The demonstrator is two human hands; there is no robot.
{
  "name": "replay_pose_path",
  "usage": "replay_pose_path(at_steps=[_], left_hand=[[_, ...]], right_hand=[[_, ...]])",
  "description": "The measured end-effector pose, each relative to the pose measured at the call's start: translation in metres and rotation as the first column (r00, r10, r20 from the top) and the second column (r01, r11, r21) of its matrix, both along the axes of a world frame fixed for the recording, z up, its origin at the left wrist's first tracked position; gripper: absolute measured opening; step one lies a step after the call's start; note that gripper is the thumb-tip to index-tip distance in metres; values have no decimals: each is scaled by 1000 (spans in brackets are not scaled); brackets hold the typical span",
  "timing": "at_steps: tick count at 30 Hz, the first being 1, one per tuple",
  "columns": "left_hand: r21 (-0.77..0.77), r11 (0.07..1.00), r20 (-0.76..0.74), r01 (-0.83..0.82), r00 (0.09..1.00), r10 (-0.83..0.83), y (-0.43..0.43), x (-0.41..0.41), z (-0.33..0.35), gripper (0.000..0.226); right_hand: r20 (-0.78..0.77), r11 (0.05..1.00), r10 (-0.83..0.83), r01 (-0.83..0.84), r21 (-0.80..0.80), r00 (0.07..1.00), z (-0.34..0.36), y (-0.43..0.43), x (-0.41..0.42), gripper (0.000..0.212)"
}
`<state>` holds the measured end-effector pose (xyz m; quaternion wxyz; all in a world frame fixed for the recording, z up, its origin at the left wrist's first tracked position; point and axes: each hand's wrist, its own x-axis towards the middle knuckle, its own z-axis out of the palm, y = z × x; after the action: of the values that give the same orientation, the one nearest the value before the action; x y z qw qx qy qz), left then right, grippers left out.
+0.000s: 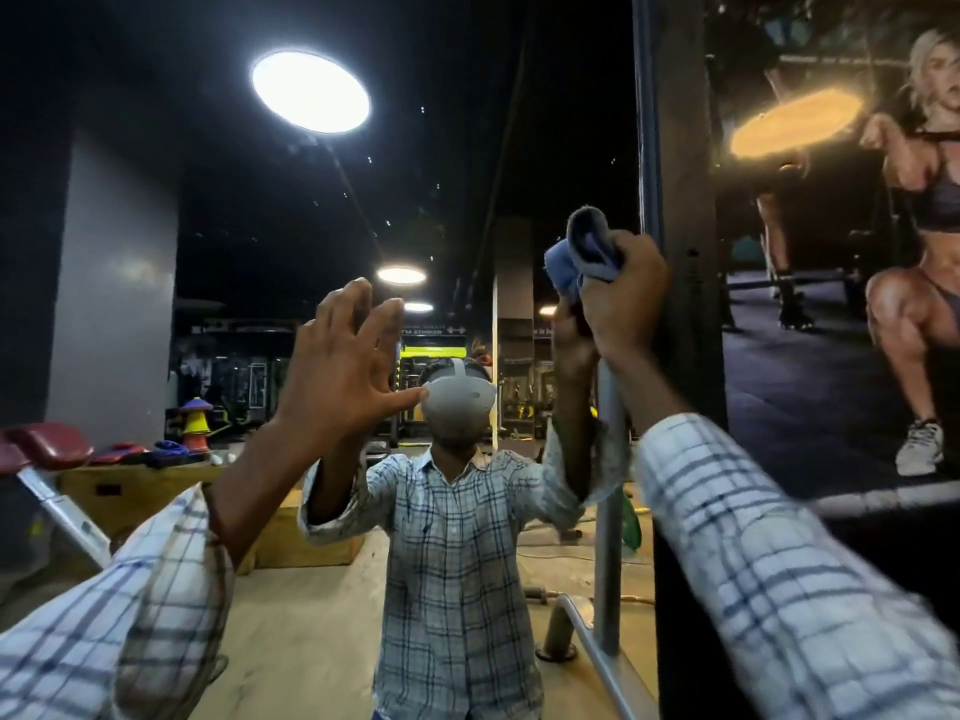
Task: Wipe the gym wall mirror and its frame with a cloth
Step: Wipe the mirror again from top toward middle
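Step in hand: wiping the right edge of the mirror (249, 226), where the glass meets the frame (645, 122). The right hand (623, 298) grips a bunched blue-grey cloth (589, 246), raised high and just beside the frame strip. The left hand (343, 366) is open with fingers spread and raised toward the glass; contact unclear.

Next move, a judgement: press the cloth flat and run it along the frame edge, with the left hand bracing.

Room: dark gym. The reflection shows a round ceiling light (310, 90), a red bench pad (47, 444), a wooden surface (130, 491) carrying coloured cones (196, 423), and a tan floor. A fitness poster (857, 262) hangs to the right of the frame.
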<state>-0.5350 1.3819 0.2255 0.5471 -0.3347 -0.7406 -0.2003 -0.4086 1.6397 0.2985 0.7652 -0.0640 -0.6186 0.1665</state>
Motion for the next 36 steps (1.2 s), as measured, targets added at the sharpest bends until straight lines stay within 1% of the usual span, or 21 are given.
replay_pose_path(at_steps=[2,4,5,6,7,9,11,12,13,14,15,17,19,22,24,26,28,30,33,34,36], left_hand=[[11,1000,6,0,1000,0,-1,0,-5,109],[18,1000,11,-3,1000,3,-3,0,-11,110],[18,1000,12,2,1000,-2,-4,0,-14,111],[14,1000,14,6,1000,-6,-6,0,-18,112],[11,1000,16,8,1000,-8,-8,-1,-22,112],[6,1000,15,1,1000,-1,-12,-2,-28,113],[-1,1000,25,-8,1000,8,-15,-3,-32,113],[1,1000,32,-10,999,10,-16,-3,-33,113],[2,1000,39,-11,999,11,-16,-2,-34,114],[-1,1000,49,-9,999,9,-16,-2,-35,114],[-5,1000,57,-3,998,3,-17,-2,-37,114],[-19,1000,62,4,998,-3,-20,-3,-40,115],[-46,999,68,-12,998,15,-25,-4,-44,117],[-56,998,101,-32,994,38,-37,-8,-50,122],[-58,998,120,-24,992,30,-42,-10,-52,124],[-55,998,133,-22,991,29,-43,-10,-53,124],[-46,999,147,-21,989,27,-41,-8,-54,124],[-40,999,149,-22,988,28,-40,-7,-54,125],[-59,998,148,-11,989,20,-42,-7,-55,125],[-63,998,149,-12,989,21,-42,-6,-55,125],[-62,998,143,-19,989,28,-44,-5,-55,124]], right_hand=[[-37,998,69,-69,2,997,-15,-38,-20,27],[217,930,122,-187,316,969,-38,-78,-37,28],[354,861,39,-212,463,935,-48,-89,-42,31],[419,802,-50,-213,558,907,-52,-88,-41,35],[418,792,-83,-195,579,905,-48,-80,-35,38],[294,889,-34,-105,446,955,-35,-49,-23,35],[33,991,63,-66,119,997,-32,-26,-6,31],[-77,996,84,-85,-6,993,-36,-23,-6,33],[-116,994,99,-104,-40,988,-44,-32,-13,33],[-67,992,121,-120,27,990,-58,-48,-23,33],[58,976,127,-135,172,990,-75,-64,-38,31],[381,853,28,-221,473,924,-113,-95,-58,41],[465,751,-120,-226,620,877,-126,-92,-56,55],[362,859,-23,-167,484,932,-105,-46,-23,50],[164,965,80,-118,234,983,-102,-15,-1,41],[37,996,84,-85,24,996,-119,-17,-6,34],[87,991,110,-116,66,990,-152,-44,-33,32],[271,952,138,-203,229,953,-185,-71,-56,34],[483,820,-2,-275,501,876,-211,-71,-52,54],[498,795,-40,-274,541,866,-210,-59,-42,60],[479,840,-47,-226,494,876,-204,-33,-16,63]])
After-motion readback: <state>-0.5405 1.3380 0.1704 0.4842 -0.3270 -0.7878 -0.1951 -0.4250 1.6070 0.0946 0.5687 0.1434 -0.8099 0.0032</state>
